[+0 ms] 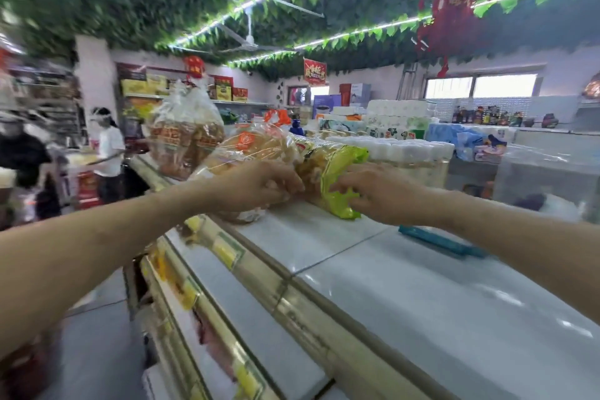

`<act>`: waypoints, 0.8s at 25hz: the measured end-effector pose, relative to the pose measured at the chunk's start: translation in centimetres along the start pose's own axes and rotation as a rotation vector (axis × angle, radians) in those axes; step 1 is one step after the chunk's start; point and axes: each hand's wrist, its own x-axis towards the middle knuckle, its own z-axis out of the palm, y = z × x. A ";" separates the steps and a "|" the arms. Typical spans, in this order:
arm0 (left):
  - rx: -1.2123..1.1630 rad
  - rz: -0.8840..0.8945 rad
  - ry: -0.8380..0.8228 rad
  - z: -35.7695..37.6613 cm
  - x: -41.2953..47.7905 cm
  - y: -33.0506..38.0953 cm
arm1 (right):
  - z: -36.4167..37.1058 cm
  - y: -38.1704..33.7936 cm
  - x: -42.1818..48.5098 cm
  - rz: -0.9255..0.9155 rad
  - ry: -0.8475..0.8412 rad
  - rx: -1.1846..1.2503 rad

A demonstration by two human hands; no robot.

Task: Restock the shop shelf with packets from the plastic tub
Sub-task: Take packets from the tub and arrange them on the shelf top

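A packet (337,172), yellow with a green end, is seen lying on the white top of the shelf (324,243), just above the middle of the view. Its green end is pinched by the right hand (380,191), which is reached in from 4 o'clock. The thumb and curled fingers are closed on the crumpled film.

The left hand (259,185) is brought in from 8 o'clock and is set at 9 o'clock of the packet, touching it. Its fingers are curled tight, but whether the packet or the bread bag (253,146) under it is gripped cannot be told. That clear bag, marked with an orange logo, is pressed against the packet's left side. Taller bags (185,136) of bread are stood at 10 o'clock of it, near the shelf's edge.

At 2 o'clock of the packet a row of white-capped bottles (406,148) is ranged, just beside it. A teal strip (444,245) is laid on the shelf top at 5 o'clock of the right hand.

At 9 o'clock of the view a person (108,153) in white is blurred. At 12 o'clock the ceiling is covered with leaves (341,39) and crossed by light strips (357,29); a fan (250,39) is hung there.
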 end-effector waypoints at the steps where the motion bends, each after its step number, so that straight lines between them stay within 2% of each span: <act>1: 0.018 -0.053 0.003 -0.9 -2.6 -0.5 | 0.5 -2.0 1.7 -0.041 -0.007 0.040; 6: 0.034 -0.288 -0.024 -4.9 -16.2 -2.7 | 2.9 -13.3 7.0 -0.249 -0.039 0.244; 10: 0.027 -0.507 -0.032 -4.5 -28.6 -4.1 | 6.4 -23.9 7.9 -0.386 -0.217 0.255; 13: 0.021 -0.680 -0.123 -0.4 -38.7 -5.5 | 12.3 -31.2 6.2 -0.426 -0.402 0.261; 17: -0.049 -0.893 -0.248 9.3 -50.9 -4.5 | 22.8 -38.5 0.2 -0.431 -0.672 0.343; 20: -0.085 -0.932 -0.397 16.4 -58.0 -2.8 | 29.5 -41.9 -4.6 -0.455 -0.767 0.368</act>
